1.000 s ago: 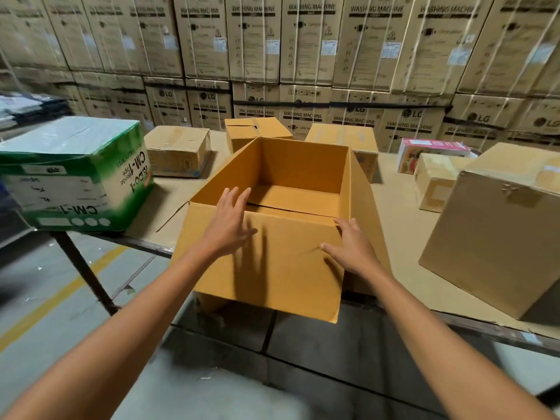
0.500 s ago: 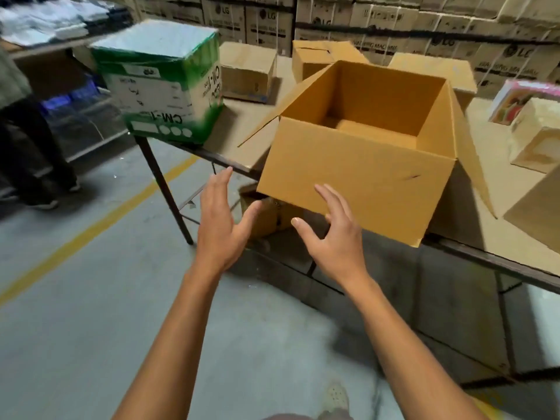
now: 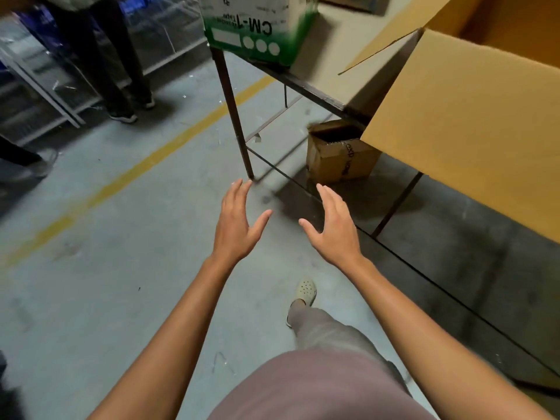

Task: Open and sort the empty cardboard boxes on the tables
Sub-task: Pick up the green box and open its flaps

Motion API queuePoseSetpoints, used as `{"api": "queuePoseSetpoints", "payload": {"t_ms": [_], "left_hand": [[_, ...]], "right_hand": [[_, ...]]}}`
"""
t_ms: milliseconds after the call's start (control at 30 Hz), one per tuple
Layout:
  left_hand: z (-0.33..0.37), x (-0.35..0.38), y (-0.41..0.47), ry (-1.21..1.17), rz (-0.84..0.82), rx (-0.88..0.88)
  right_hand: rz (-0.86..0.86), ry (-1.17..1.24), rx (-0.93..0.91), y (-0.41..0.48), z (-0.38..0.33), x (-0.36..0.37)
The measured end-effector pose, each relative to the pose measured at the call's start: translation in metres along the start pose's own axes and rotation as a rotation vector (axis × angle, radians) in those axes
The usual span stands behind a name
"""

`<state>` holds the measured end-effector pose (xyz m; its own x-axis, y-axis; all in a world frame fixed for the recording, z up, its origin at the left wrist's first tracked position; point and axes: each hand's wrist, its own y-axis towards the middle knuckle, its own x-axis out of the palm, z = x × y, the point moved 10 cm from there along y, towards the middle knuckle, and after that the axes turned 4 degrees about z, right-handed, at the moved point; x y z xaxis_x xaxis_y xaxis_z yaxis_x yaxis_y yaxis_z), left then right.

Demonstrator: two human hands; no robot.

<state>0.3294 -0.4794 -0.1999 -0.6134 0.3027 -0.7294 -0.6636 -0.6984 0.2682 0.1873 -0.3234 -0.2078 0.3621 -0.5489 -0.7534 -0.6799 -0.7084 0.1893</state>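
Both hands are free: the left hand [image 3: 235,227] and the right hand [image 3: 335,228] hang over the concrete floor with fingers spread apart, palms turned toward each other, touching nothing. To their right, well apart from them, the large cardboard box [image 3: 472,140] sits at the edge of the desk [image 3: 330,72], its top flaps already folded outward and its near face overhanging the rim. So 1 box looks opened. What seems left is the sorting, and any other boxes: a green-printed carton [image 3: 257,31] stands on the desk's corner, top out of view. A smaller open box [image 3: 336,160] rests on the floor beneath the desk.
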Motion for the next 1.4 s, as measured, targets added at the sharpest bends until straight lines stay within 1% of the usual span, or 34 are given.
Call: {"api": "queuePoseSetpoints", "payload": {"t_ms": [133,300,400,700,900,1033,1100,1200,1267,1333,1400], "left_hand": [[-0.014,0.005,0.061,0.000,0.000,-0.018],[-0.016,-0.009,0.150,-0.005,0.060,-0.028],[-0.015,-0.022,0.205,0.003,0.114,0.003],[-0.006,-0.076,0.357,0.033,0.242,0.175],[0.001,-0.101,0.458,0.030,0.238,0.309],[0.006,-0.126,0.526,0.011,0.241,0.422],[0.010,-0.141,0.560,0.020,0.262,0.477],[0.016,-0.153,0.611,0.041,0.254,0.528],[0.022,-0.156,0.646,0.057,0.224,0.556],[0.027,-0.151,0.679,0.076,0.153,0.550],[0.034,-0.135,0.700,0.094,0.038,0.534]], "right_hand": [[0.000,0.060,-0.002,0.063,-0.001,0.020],[0.045,0.175,-0.005,0.151,-0.013,0.021],[0.082,0.266,-0.035,0.206,-0.030,0.015],[0.276,0.344,-0.164,0.348,-0.090,-0.021],[0.459,0.298,-0.202,0.431,-0.127,-0.052],[0.575,0.181,-0.192,0.482,-0.158,-0.070],[0.601,0.131,-0.187,0.509,-0.171,-0.077],[0.594,0.038,-0.124,0.551,-0.177,-0.081],[0.616,-0.106,-0.029,0.576,-0.174,-0.089],[0.563,-0.241,0.151,0.601,-0.157,-0.095],[0.419,-0.222,0.352,0.620,-0.127,-0.091]]}}
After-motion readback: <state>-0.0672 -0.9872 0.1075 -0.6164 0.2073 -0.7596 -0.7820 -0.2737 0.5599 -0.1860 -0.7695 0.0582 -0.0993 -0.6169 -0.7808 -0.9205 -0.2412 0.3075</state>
